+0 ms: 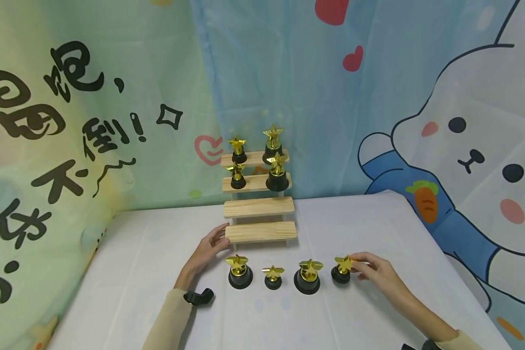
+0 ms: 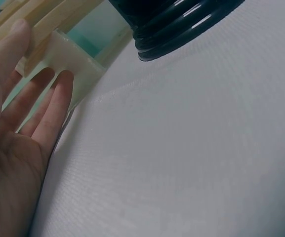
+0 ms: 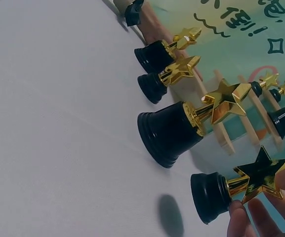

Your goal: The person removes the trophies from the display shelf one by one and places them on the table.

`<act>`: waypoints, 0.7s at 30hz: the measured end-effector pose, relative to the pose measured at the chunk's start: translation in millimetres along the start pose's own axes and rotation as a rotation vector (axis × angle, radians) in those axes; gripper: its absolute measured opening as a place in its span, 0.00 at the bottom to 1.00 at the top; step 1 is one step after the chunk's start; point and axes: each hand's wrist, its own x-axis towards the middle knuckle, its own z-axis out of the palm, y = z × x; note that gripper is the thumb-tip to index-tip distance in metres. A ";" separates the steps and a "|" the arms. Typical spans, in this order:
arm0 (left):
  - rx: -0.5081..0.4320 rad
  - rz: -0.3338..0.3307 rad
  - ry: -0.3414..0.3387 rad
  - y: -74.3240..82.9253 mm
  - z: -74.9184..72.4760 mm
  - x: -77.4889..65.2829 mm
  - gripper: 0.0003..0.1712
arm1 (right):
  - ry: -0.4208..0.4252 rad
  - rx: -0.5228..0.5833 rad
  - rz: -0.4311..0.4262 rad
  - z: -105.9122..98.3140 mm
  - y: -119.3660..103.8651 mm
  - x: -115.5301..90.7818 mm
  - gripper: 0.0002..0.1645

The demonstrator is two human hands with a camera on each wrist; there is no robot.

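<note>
Nearest you, the white-covered desk (image 1: 262, 323) carries three upright trophies in a row, each a gold star on a black base: a large left trophy (image 1: 240, 278), a small middle trophy (image 1: 273, 282) and a large right trophy (image 1: 307, 282). At the right end of this row, your right hand (image 1: 378, 269) pinches the held trophy (image 1: 341, 271) by its star; the base is raised off the desk, its shadow lying apart from it. Slightly farther off, your left hand (image 1: 208, 250), fingers extended, touches the left end of the lowest board (image 1: 261, 232) of the four-step wooden stand (image 1: 259, 208). On each of its two upper boards, a smaller trophy stands at left and a larger one at right. Behind the stand hangs a printed backdrop (image 1: 262, 63) with hearts, black characters and a cartoon animal.
</note>
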 end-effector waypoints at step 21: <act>0.002 0.023 -0.014 0.2 0.2 -0.8 0.36 | -0.015 -0.040 0.071 8.5 16.8 -3.1 0.23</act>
